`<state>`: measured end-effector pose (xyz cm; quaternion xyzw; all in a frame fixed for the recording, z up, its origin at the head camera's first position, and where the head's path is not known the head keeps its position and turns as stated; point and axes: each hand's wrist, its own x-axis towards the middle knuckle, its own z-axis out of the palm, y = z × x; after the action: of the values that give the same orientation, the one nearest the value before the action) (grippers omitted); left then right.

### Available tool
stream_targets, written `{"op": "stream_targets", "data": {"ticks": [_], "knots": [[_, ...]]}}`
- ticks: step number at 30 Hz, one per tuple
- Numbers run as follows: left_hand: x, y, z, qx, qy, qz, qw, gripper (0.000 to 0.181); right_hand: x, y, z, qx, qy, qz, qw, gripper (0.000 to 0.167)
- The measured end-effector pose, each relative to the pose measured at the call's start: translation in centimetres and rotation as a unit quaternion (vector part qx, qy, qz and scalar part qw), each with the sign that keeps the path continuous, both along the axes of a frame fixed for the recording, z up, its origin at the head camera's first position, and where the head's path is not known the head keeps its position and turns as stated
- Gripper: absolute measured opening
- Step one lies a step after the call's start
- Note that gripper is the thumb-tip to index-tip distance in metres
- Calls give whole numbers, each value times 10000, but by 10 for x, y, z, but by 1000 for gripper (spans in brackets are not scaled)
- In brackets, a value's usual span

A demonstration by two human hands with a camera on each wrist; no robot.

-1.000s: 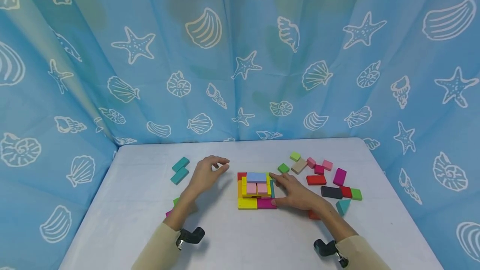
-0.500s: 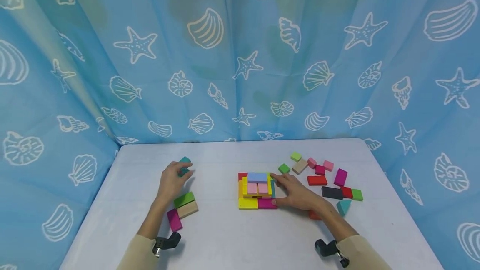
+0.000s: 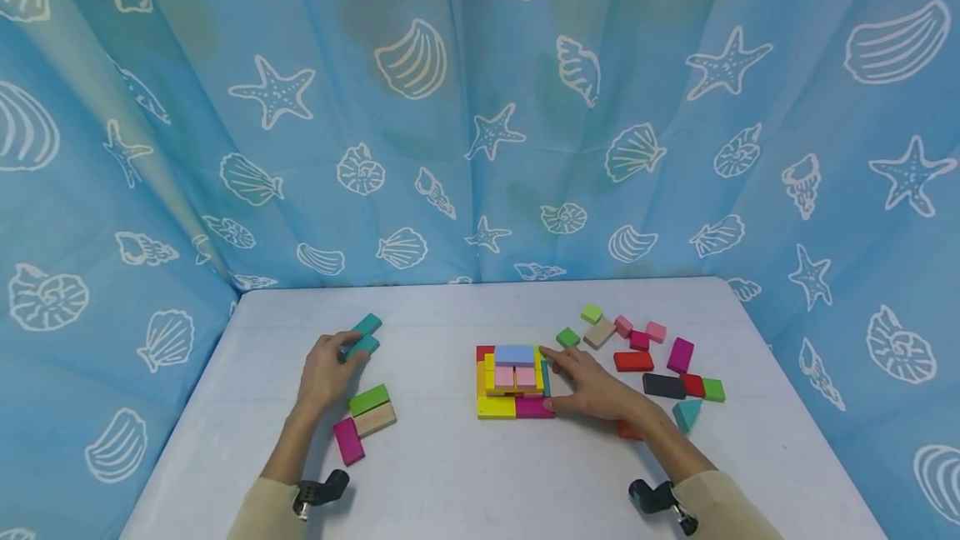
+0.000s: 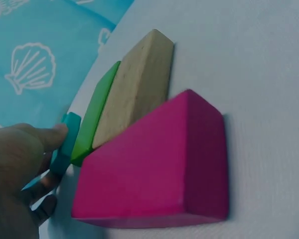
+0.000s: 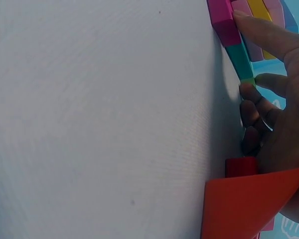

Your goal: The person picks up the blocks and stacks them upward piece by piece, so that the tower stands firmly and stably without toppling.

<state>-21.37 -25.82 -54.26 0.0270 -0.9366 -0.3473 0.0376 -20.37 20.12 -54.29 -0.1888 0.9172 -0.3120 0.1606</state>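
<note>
My left hand [image 3: 324, 372] is at the left of the table. It pinches the nearer teal block [image 3: 363, 346] between thumb and fingers, as the left wrist view also shows. A second teal block [image 3: 367, 324] lies just behind it. In the middle stands a layered block structure [image 3: 497, 408] of yellow, magenta, pink and other blocks, with a light blue block [image 3: 513, 355] on top. My right hand [image 3: 596, 386] rests against its right side. In the right wrist view the thumb touches the magenta block [image 5: 224, 22], and the index fingertip reaches the green end; the other fingers are bent.
Nearer me than the left hand lie a green block [image 3: 369, 399], a plain wood block [image 3: 375, 418] and a magenta block [image 3: 348, 441]. Right of the structure several loose blocks are scattered, among them a black block [image 3: 663, 385] and a teal triangle [image 3: 687, 415]. A blue shell-print curtain [image 3: 420, 148] hangs behind.
My left hand has moved left from beside the structure to the teal blocks and now pinches the nearer one. The right hand and the structure stay as they were.
</note>
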Motion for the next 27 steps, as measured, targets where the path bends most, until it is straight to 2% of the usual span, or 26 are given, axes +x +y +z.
{"op": "stream_targets", "data": {"ticks": [8, 12, 18, 23, 27], "knots": [[0, 10, 3, -108, 26, -59, 9999, 46, 0, 0, -1, 32, -71, -93, 9999, 101], [2, 24, 7, -78, 306, -267, 9991, 37, 0, 0, -2, 45, -53, -107, 9999, 101], [6, 63, 24, 372, 841, -806, 9925, 21, 0, 1, -3, 6, -39, -74, 10000, 100], [9, 102, 37, 581, 869, -1211, 9871, 20, 0, 0, -3, -39, -55, -70, 10000, 100], [11, 126, 39, 814, 843, -1727, 9780, 18, 0, 0, -2, -57, -32, -69, 10000, 99]]}}
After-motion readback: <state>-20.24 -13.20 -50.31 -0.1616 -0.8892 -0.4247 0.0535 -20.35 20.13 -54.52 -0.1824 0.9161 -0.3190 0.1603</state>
